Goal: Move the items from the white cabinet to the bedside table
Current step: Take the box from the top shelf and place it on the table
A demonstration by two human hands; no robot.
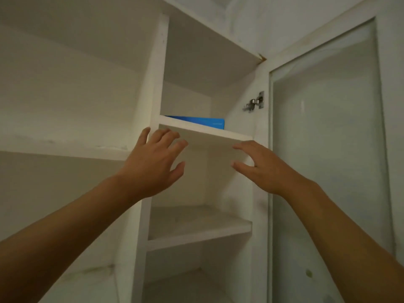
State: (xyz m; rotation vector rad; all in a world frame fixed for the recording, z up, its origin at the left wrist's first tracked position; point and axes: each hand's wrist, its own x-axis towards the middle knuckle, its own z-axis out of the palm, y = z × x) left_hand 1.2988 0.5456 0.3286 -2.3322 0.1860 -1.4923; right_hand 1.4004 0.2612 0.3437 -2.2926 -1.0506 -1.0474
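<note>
- Head view: the white cabinet [156, 84] fills the picture, seen from below, with its narrow middle column of shelves open to the front.
- On the upper shelf [205, 136] of that column lies a blue box [203, 122], flat and set toward the back; only its front face and a strip of its top show above the shelf edge.
- The lower shelf [196, 226] in the same column shows nothing on it from this angle, and a further shelf below it is only partly in view.
- The wider compartment to the left has a long shelf [65, 153] whose top is hidden from this angle.
- The left hand [153, 162] is raised just under the front edge of the upper shelf, fingers spread and relaxed, holding nothing.
- The right hand [260, 166] is raised beside it at the right end of that shelf, fingers extended, also holding nothing; neither hand touches the blue box.
- At the right the cabinet door [328, 138] stands swung open, a frosted glass panel in a white frame, hung on a metal hinge [254, 103].
- The light is dim and the white surfaces look scuffed.
</note>
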